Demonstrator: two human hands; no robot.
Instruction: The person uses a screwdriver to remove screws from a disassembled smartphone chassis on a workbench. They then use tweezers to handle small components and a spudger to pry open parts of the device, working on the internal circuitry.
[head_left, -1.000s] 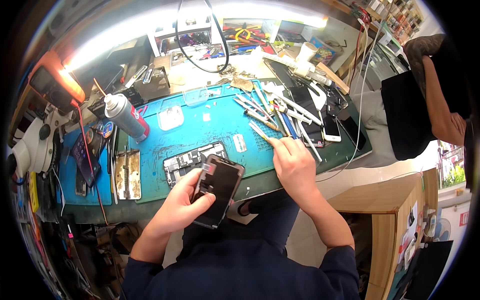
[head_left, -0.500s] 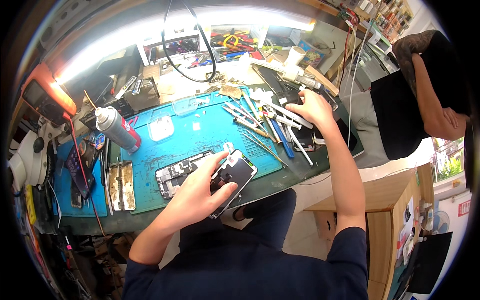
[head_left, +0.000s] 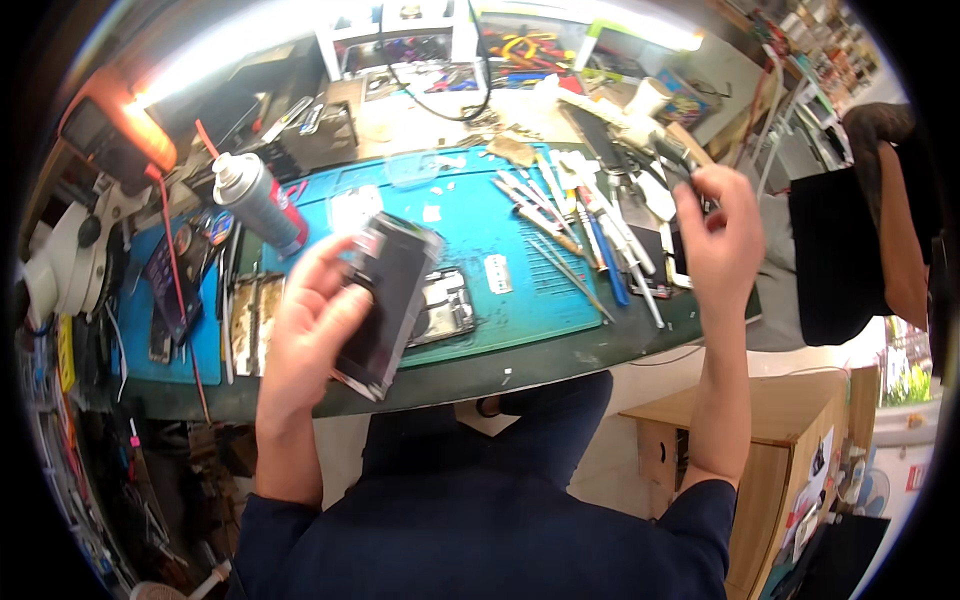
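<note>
Your left hand point(head_left: 303, 325) grips a dark screen panel point(head_left: 392, 295) between thumb and fingers, partly hiding the opened phone point(head_left: 450, 303); your right hand point(head_left: 722, 235) has curled fingers, blur hiding whether they hold anything. Beyond your left fingertips sits a clear box point(head_left: 336, 214), its pale contents too bright to identify, near a clear tray point(head_left: 410, 172)

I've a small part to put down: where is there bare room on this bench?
Free: the blue mat right of the opened phone body, below the silvery plate and left of the tweezers; also, bar scraps, the green strip in front. Crowded: the right side, with loose tools, and the left, around the spray can.
</note>
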